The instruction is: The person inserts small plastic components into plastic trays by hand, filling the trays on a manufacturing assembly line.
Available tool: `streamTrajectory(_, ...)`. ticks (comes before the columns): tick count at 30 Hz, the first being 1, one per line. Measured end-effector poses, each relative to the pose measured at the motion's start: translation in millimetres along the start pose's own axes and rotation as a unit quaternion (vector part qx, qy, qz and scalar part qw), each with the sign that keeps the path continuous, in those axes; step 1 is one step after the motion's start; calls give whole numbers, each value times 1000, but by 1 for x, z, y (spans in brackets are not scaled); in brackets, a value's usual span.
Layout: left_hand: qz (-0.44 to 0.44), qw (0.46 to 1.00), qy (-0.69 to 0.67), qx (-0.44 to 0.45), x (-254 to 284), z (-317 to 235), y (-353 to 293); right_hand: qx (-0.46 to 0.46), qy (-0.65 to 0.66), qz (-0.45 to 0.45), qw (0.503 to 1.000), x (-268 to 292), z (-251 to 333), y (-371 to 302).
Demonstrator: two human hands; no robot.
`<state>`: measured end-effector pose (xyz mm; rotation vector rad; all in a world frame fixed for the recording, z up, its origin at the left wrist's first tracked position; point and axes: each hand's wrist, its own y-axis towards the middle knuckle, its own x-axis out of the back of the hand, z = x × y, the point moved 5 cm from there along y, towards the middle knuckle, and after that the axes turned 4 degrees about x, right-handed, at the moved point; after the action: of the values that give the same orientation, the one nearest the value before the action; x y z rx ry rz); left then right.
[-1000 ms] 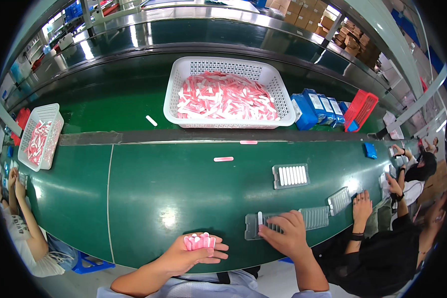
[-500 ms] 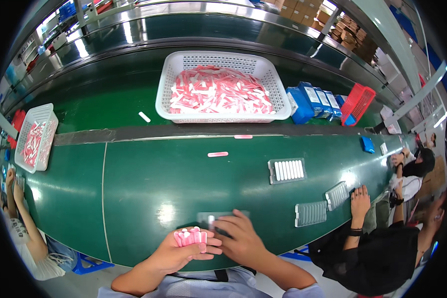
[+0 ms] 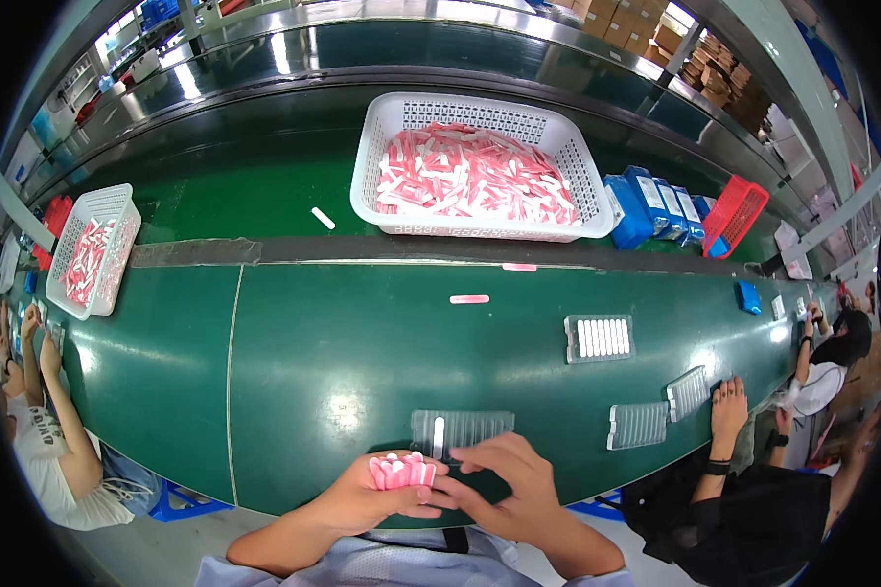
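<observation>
My left hand (image 3: 382, 489) is closed around a bundle of small round-ended strips (image 3: 401, 473), pink with white ends. Close against its fingertips is my right hand (image 3: 507, 486), thumb and index finger apart, no strip visible between them; the thumb tip is beside the bundle. Just beyond both hands lies a clear slotted plastic tray (image 3: 480, 425). One white strip (image 3: 439, 436) stands in a slot toward its left end, and the right fingers cover part of the near edge.
A large white basket (image 3: 489, 231) heaped with strips stands at the back, beside blue boxes (image 3: 656, 205) and a red basket (image 3: 736, 215). A filled tray (image 3: 599, 338) and two clear trays (image 3: 638, 427) lie right. Co-workers sit at both sides; one hand (image 3: 728, 411) rests on the table.
My right hand has drawn back from over the tray to the bundle, uncovering the tray and its white strip. The whole view has shifted, so the table things appear farther right.
</observation>
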<state>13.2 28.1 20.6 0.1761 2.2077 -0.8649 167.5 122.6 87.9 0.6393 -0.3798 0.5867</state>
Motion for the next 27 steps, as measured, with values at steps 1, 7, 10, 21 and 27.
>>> streamTrajectory(1,-3,1000,0,-1,0,2,-2,-46,48,40,997,-11,1,9)
streamTrajectory(7,-30,998,54,-16,3,-6,-17,-120,137,97,978,-28,-14,24)
streamTrajectory(10,-62,997,32,-31,17,-8,-26,-105,240,-47,964,-9,-22,25)
streamTrajectory(21,-45,997,14,-63,17,-14,-23,-209,280,93,932,-37,-15,26)
streamTrajectory(27,-62,993,61,-82,22,-17,-23,-148,176,23,973,-28,-23,25)
